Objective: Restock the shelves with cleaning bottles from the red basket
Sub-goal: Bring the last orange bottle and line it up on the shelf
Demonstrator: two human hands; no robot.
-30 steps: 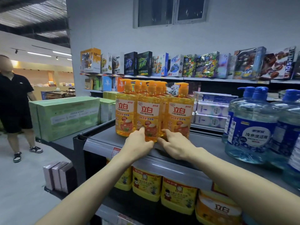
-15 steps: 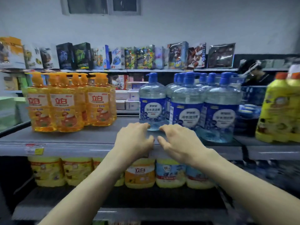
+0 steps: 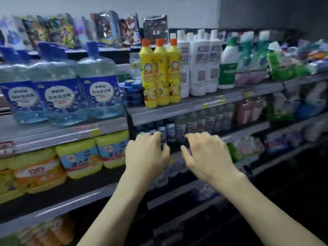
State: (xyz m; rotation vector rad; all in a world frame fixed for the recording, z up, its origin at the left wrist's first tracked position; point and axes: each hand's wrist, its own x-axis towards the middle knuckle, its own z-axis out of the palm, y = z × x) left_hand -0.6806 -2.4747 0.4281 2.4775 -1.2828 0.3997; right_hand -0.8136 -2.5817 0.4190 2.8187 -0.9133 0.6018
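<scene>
We have both hands empty, left hand (image 3: 146,153) and right hand (image 3: 206,155) spread open, level before the small upright bottles (image 3: 179,129) on the mid shelf (image 3: 236,134), red basket out of view, so neither grip is nearer
</scene>
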